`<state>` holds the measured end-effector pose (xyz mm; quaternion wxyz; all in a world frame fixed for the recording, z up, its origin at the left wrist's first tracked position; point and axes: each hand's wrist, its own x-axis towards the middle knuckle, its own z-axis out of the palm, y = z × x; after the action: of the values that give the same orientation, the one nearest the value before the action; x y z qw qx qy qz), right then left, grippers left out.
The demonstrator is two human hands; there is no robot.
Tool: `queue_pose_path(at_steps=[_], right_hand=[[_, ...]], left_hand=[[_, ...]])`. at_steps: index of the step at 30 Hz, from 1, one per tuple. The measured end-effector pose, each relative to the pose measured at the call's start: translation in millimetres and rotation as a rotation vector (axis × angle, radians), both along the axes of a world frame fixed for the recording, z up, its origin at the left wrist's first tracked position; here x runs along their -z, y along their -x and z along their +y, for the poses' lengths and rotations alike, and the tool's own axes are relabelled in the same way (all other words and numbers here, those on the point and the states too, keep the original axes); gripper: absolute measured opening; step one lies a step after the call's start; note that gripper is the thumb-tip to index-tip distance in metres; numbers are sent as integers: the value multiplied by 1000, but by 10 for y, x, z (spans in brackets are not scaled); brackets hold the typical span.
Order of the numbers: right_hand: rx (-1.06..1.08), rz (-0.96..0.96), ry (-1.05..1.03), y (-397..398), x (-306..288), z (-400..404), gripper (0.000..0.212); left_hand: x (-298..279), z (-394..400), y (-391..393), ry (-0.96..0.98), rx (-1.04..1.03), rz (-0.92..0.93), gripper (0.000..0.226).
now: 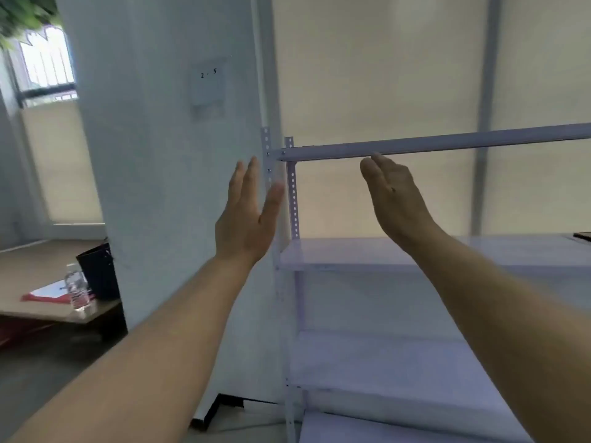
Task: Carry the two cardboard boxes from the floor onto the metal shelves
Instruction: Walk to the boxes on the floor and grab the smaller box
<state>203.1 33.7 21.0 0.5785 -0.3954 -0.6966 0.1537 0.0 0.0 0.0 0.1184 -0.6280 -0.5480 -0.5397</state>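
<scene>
Left hand [248, 219]: It is held up with the palm turned to the right. The fingers [252, 177] are straight and kept close together, and the thumb sticks out to the side. Nothing is held in it.
Right hand [395, 199]: It is held up with the palm turned to the left, so the two palms face each other. The fingers are straight and pressed side by side. Nothing is held in it. Its fingertips [375, 156] are seen just under the top rail.
Arms: Both bare arms are stretched out toward the shelves.
Gap between hands: An empty space is kept between the two palms.
Metal shelves [367, 254]: White shelves are seen ahead and to the right. Three flat boards are stacked one under the other. Nothing is seen lying on them, but a small dark thing [582, 236] is cut off at the far right edge of the upper board.
Top rail [447, 143]: A grey bar is fixed across the top of the frame.
Post [292, 193]: A thin upright with holes is seen between the two hands.
Cardboard boxes: No box can be seen anywhere in the view, so where they are cannot be told.
Pillar [166, 155]: A wide white pillar stands to the left of the shelves. A small sign [208, 87] with "2 - 5" is stuck on it.
Low table [41, 302]: It is seen far to the left. A clear bottle [76, 289], a dark bin [99, 270] and some red and white papers [48, 294] are placed on it.
</scene>
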Motion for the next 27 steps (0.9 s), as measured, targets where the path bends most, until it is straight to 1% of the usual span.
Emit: queue_pose_path(at_steps=[3,7,8,10,11,14,15,16,19,20,22,27], right_hand=[[-45,2,-9,113,-27,-35,64],[-86,-26,-5,373,-58,-40,91],[-112,-20,-13,448,-63,-43,88],[-181,-33,-32,608,-58,-89,71],[-211,-44,-41,690,-53,-118,69],[-261,-61,-40,953,-41,-230,84],[-278,-65,-34,1036,-29,-250,86],[-301,-67,-10,1116,-12,-271,83],[-346,-59,25,1341,12,-361,48],[-372,-74,31,1403,31,-411,45],[-409,-100,21,1539,80,-448,57],[-535,-119,-1,1989,161,-690,68]], left_hand=[[-43,-113,99,-9,-74,6,72],[-46,-289,290,-11,-152,20,72],[-45,-341,355,-18,-164,18,72],[-16,-457,498,-21,-204,19,71],[-9,-524,570,-20,-227,20,71],[3,-710,784,-12,-293,13,73],[5,-776,842,-12,-310,10,72],[12,-838,898,-14,-323,7,72],[33,-1025,1045,-27,-363,-6,71],[51,-1083,1098,-27,-377,-18,71],[103,-1221,1192,-20,-430,-22,70],[246,-1665,1460,28,-598,-14,65]])
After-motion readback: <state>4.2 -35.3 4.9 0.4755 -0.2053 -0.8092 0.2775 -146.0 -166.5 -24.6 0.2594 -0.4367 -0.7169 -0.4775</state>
